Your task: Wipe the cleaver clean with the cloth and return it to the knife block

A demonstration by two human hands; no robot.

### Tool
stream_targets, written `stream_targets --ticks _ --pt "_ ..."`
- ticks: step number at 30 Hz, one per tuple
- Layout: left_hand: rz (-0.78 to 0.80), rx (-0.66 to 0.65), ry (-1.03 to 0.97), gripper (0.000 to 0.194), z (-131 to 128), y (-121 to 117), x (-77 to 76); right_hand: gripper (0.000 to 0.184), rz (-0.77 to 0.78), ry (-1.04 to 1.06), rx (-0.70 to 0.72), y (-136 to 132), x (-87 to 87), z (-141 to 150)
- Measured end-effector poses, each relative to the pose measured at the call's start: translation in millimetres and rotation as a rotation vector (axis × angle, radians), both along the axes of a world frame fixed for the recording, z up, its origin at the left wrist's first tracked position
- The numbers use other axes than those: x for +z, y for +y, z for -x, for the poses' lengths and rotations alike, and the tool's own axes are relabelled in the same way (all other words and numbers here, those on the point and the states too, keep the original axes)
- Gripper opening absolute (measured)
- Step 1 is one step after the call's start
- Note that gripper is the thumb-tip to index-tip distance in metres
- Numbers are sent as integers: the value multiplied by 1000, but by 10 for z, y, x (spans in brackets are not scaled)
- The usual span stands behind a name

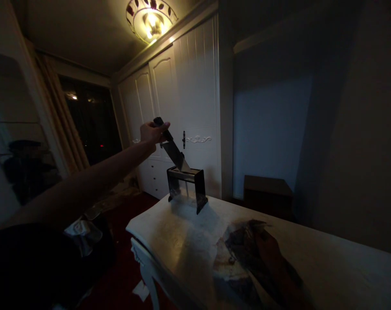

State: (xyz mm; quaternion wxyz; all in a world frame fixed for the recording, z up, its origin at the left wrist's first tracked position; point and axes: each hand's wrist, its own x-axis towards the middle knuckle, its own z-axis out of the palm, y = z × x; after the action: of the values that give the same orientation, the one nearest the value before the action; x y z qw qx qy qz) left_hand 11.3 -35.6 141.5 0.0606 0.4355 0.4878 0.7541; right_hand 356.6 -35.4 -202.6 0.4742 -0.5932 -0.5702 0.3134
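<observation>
My left hand (154, 132) is raised above the table's far left corner, its fingers closed round the black handle of a broad-bladed kitchen knife (175, 154). The blade slants down to the right, its lower end at the slotted top of a knife holder (185, 189). Whether the tip is inside a slot is hard to make out. This holder has dark side panels and a see-through front, and stands upright on the table. At the lower right, my right hand (267, 245) is dim and blurred, closed on a crumpled dark-and-light cloth (229, 262) on the tabletop.
The pale table (182, 237) has a curved edge and carved legs. Behind it stands a white wardrobe (195, 99), with a low brown cabinet (268, 185) to its right. Papers lie on the red floor (127, 262) at the left. A ceiling lamp (153, 23) glows above.
</observation>
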Motion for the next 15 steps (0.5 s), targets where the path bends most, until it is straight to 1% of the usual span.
stream_targets --ticks 4,9,15 --pt "12 20 8 34 -111 92 6 35 -17 -1 20 0 5 8" --pt "47 50 81 33 -185 194 -2 36 -9 30 30 -4 5 15" --pt "30 -1 119 33 -253 294 -32 39 12 76 38 -6 15 27"
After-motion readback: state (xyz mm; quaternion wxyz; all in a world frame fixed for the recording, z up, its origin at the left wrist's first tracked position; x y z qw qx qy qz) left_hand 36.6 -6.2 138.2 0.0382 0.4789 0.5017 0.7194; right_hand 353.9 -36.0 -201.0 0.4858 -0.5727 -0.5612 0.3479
